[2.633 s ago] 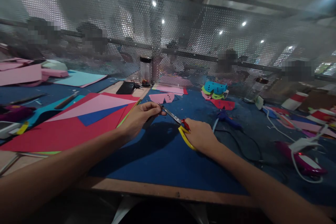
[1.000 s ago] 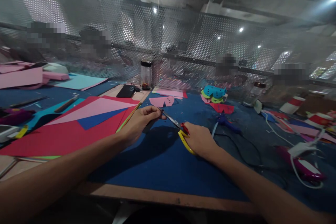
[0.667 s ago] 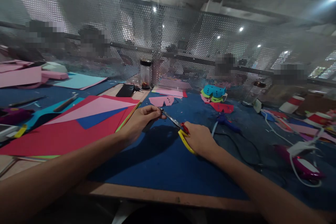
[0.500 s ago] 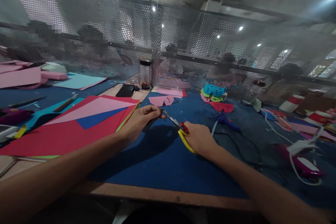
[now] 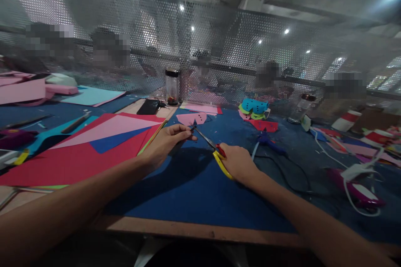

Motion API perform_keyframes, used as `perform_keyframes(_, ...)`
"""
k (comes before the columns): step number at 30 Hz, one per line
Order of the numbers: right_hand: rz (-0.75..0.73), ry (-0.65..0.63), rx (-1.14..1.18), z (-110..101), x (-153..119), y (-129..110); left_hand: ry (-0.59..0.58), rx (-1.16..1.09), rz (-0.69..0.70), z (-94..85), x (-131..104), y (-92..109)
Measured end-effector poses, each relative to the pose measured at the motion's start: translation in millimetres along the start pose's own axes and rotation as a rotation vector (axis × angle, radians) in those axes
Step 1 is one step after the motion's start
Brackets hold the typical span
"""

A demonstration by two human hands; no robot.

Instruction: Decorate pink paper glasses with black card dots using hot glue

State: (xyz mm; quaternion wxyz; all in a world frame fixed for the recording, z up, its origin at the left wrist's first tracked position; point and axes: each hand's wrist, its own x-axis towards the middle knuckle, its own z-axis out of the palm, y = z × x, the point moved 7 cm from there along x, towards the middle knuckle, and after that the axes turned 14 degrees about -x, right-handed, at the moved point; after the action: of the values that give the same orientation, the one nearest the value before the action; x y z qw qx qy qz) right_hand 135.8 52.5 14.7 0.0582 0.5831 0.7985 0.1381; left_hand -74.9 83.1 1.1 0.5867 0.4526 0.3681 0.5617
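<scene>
My right hand (image 5: 238,162) is closed on the red and yellow handles of a pair of scissors (image 5: 205,138), held above the blue table surface (image 5: 200,200). The blades point up and left, with their tips slightly apart beside my left fingertips. My left hand (image 5: 171,139) is closed in a pinch by the tips; what it pinches is too small to make out. Just beyond the tips lies a pink paper cutout (image 5: 191,118) with small dark dots. Left of my left hand, pink and blue pieces rest on red sheets (image 5: 94,167).
A jar (image 5: 172,87) and a black phone-like item (image 5: 148,107) stand and lie behind. Stacked cutouts (image 5: 254,107), a red cutout (image 5: 265,125), a blue glue gun (image 5: 271,144) with a cable and a purple tool (image 5: 357,190) are rightward. A perforated screen (image 5: 219,50) spans the back.
The scissors' blades have parted slightly near my left fingertips. The view has shifted a little; both hands stay in nearly the same place.
</scene>
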Motion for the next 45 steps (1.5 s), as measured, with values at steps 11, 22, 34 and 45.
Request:
perform_keyframes(11, -0.008, -0.004, 0.015, -1.4, -0.6, -1.5, -0.002, 0.011, -0.001, 2.6, -3.1, 4.6)
perform_keyframes(22, 0.007, 0.119, 0.052, -0.8, -2.1, -0.1, 0.004, -0.057, -0.009, 4.6, -6.0, 7.2)
perform_keyframes(34, -0.017, 0.065, 0.017, -3.2, -3.5, -4.4, -0.005, -0.075, 0.003, 4.3, -4.5, 5.3)
perform_keyframes(45, -0.01, 0.042, 0.011, -0.8, -2.2, -4.2, -0.008, -0.063, 0.005, 3.9, -4.1, 4.8)
